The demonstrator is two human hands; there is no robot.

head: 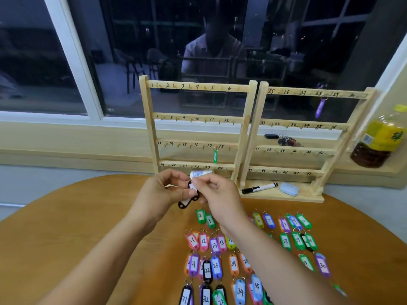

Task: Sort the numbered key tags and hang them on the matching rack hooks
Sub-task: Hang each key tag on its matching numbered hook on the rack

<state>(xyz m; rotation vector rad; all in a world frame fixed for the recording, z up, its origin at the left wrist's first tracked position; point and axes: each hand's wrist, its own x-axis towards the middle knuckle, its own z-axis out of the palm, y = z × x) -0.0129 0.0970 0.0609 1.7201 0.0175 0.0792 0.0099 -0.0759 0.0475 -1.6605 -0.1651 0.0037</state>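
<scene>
Both hands meet above the table in front of the left wooden rack (154,137). My left hand (160,190) and my right hand (215,190) together pinch a black key tag (187,202) with a white label; its number is hidden. Several coloured numbered tags (242,254) lie in rows on the round wooden table (88,216), under and right of my right forearm. A green tag (215,155) hangs near hook 17–18 on the left rack. A purple tag (319,107) hangs near hook 28 on the right rack (248,139).
A black marker (259,188) and a pale blue case (289,189) lie on the right rack's base. A bunch of keys (282,139) rests on the window sill behind it. A bottle (378,142) of yellow-brown liquid stands at the right. A small white roll (201,173) sits behind my hands.
</scene>
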